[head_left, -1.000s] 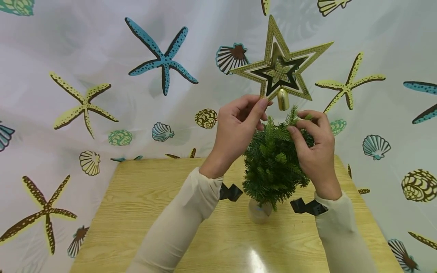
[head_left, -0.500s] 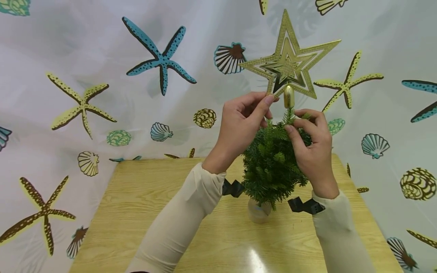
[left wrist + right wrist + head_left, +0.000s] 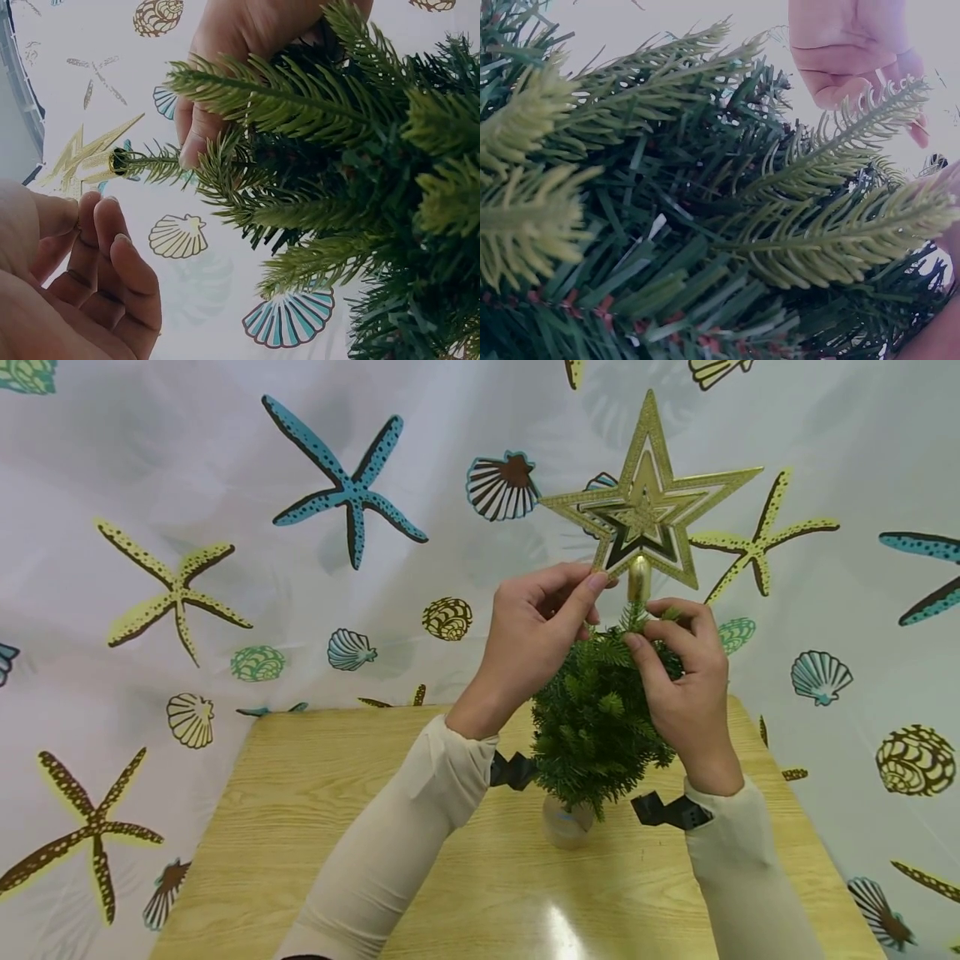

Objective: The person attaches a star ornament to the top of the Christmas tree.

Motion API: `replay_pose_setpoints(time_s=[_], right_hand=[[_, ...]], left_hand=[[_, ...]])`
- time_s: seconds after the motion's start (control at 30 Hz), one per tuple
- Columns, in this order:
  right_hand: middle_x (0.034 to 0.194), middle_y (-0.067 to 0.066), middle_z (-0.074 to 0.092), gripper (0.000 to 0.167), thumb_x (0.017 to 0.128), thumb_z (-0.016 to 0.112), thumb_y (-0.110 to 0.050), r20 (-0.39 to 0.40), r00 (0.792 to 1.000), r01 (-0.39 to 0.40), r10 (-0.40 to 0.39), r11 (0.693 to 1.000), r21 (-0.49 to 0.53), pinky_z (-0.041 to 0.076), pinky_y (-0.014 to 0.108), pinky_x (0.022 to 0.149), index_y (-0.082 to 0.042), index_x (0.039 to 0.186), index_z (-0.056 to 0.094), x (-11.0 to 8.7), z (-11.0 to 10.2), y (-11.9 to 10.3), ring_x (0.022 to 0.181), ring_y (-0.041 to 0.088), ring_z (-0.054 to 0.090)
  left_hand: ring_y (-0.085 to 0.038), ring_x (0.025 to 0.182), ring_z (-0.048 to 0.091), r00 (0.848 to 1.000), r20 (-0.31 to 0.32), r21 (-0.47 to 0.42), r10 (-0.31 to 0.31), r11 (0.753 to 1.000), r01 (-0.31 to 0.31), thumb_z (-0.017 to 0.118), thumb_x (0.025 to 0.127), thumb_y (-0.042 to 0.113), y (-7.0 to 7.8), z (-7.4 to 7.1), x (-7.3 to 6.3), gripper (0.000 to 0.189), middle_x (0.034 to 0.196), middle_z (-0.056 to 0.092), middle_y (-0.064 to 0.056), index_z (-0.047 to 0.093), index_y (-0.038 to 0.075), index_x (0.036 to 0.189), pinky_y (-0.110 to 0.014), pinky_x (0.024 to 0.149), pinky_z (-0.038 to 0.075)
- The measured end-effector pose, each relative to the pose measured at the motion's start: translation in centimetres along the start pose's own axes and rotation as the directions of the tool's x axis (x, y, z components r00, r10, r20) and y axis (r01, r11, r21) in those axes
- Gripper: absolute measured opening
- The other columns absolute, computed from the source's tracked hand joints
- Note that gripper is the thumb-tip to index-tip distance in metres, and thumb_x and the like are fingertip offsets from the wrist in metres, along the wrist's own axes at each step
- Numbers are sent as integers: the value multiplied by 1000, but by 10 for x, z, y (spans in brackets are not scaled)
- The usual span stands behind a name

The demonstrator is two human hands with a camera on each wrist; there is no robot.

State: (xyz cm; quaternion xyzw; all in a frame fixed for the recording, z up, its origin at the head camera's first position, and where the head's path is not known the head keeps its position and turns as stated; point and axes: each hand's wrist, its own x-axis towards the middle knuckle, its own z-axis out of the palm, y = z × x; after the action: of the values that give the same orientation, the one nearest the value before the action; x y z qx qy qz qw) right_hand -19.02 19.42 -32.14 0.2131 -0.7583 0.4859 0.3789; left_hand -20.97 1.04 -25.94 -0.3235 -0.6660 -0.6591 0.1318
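A gold star tree topper [image 3: 643,514] stands upright above a small artificial Christmas tree [image 3: 592,735]. My left hand [image 3: 525,635] pinches the star's lower left point between thumb and fingers. With thumb and fingertips, my right hand [image 3: 690,685] grips the tree's top sprig [image 3: 634,612]. The star's gold socket [image 3: 638,578] sits right over that sprig. In the left wrist view, the sprig's tip [image 3: 139,162] is at the mouth of the socket [image 3: 105,165]. Green branches [image 3: 832,232] fill much of the right wrist view, partly hiding the fingers there.
The tree's round, pale base [image 3: 566,825] rests on a light wooden table [image 3: 322,793]. Behind it hangs a white cloth [image 3: 420,410] printed with starfish and shells. Black wrist-worn devices [image 3: 671,812] are near both cuffs, close to the lower branches.
My left hand has moved the star rightward, then lowered it slightly, bringing its socket from beside the top sprig to over it. My right hand stays on the sprig, shifted slightly left.
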Motion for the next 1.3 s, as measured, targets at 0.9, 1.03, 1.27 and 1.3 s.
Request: replay_pose_setpoints(time_s=[0.9, 1.03, 1.27, 1.3], right_hand=[[126, 25, 58, 6, 96, 71, 3, 1, 1000, 9, -9, 1000, -3, 44, 37, 99, 8, 95, 74, 0, -2, 4, 118, 34, 58], [126, 25, 58, 6, 95, 71, 4, 1, 1000, 7, -7, 1000, 1, 44, 39, 101, 7, 97, 75, 0, -2, 4, 120, 33, 57], [126, 25, 58, 5, 95, 72, 3, -4, 1000, 10, -10, 1000, 9, 44, 45, 100, 7, 95, 75, 0, 0, 3, 120, 36, 56], [126, 25, 58, 5, 95, 72, 3, -4, 1000, 10, -10, 1000, 9, 44, 44, 100, 7, 95, 75, 0, -1, 3, 120, 36, 56]], left_hand=[[-12, 55, 48, 996, 53, 362, 70, 928, -84, 60, 107, 17, -8, 1, -6, 22, 72, 64, -9, 77, 4, 112, -30, 54, 40], [-12, 53, 47, 996, 57, 383, 70, 920, -87, 60, 107, 17, -8, 1, -6, 22, 71, 64, -8, 78, 4, 112, -29, 53, 39], [-11, 51, 45, 991, 79, 448, 107, 884, -131, 62, 106, 14, -5, 1, -6, 19, 71, 66, -7, 78, 4, 105, -29, 53, 38], [-11, 50, 44, 990, 82, 446, 111, 885, -136, 62, 106, 13, -4, 1, -6, 19, 71, 65, -8, 78, 3, 105, -29, 53, 38]])
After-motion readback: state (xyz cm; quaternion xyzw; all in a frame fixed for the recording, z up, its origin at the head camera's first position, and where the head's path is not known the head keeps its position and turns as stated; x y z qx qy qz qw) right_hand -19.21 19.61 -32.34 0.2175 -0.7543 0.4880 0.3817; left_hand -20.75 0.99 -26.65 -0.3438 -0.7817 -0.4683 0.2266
